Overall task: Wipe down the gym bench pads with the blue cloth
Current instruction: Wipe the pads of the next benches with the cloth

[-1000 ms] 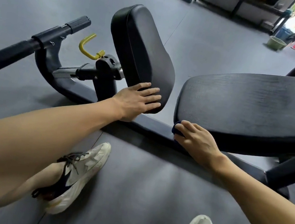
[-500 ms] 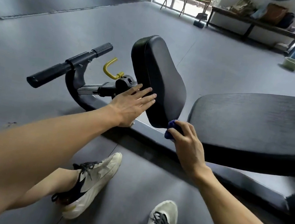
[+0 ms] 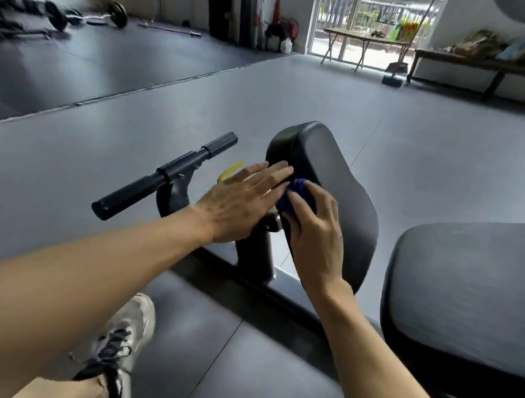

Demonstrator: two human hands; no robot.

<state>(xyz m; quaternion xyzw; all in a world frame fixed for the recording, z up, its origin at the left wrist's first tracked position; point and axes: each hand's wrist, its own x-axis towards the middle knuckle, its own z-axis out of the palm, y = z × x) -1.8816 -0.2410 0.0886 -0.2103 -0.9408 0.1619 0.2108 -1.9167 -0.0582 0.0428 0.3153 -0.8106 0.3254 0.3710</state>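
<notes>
The bench's small black seat pad (image 3: 340,189) stands tilted up at the centre. The long black back pad (image 3: 476,296) lies flat at the right. My right hand (image 3: 316,236) presses a bunched blue cloth (image 3: 292,196) against the left face of the seat pad; only a small part of the cloth shows past my fingers. Beside it, my left hand (image 3: 240,202) is flat with fingers spread, fingertips touching the seat pad's left edge.
A black handle bar (image 3: 163,174) sticks out left of the seat pad, with a yellow lever (image 3: 230,169) behind my left hand. My shoe (image 3: 123,341) rests on the grey rubber floor. Barbells (image 3: 84,17) lie at the far left; a table (image 3: 364,41) and bench stand by the window.
My right hand has carried the blue cloth from the back pad's front end up onto the seat pad's face. My left hand has shifted up the seat pad's edge. The view has tilted upward.
</notes>
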